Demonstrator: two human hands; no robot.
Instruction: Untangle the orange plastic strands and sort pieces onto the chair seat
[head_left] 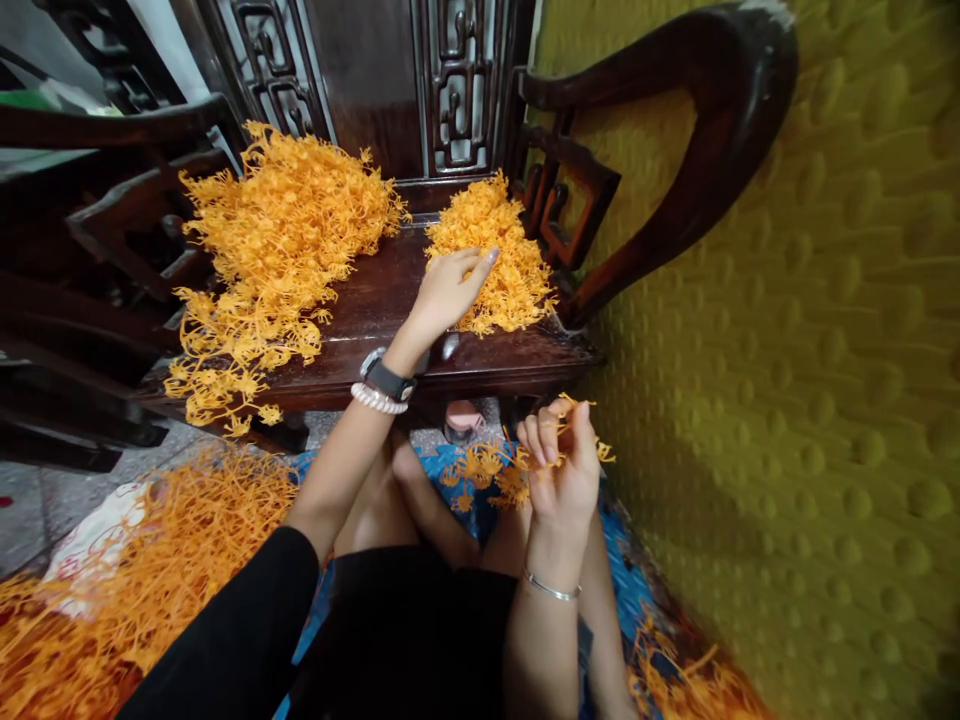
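My left hand (454,288), with a dark watch and a beaded bracelet at the wrist, lies over the near left side of the smaller pile of orange plastic flower sprigs (504,285). Its visible fingers are stretched to the right; the rest are hidden underneath. Closer to my body, my right hand (561,455) is raised with its fingers curled around some thin orange sprigs (510,482), whose spiky heads dangle to its left above my lap. A larger pile of the same sprigs (289,215) sits on the left of the dark wooden seat (375,300), spilling over its front edge.
The seat belongs to a carved chair with a curved armrest (697,150) at right. Beside it stands a yellow-green padded wall (810,400). Long orange strands (202,540) heap on the floor at left, more at lower right (686,680). A pinkish round container (463,420) is under the seat.
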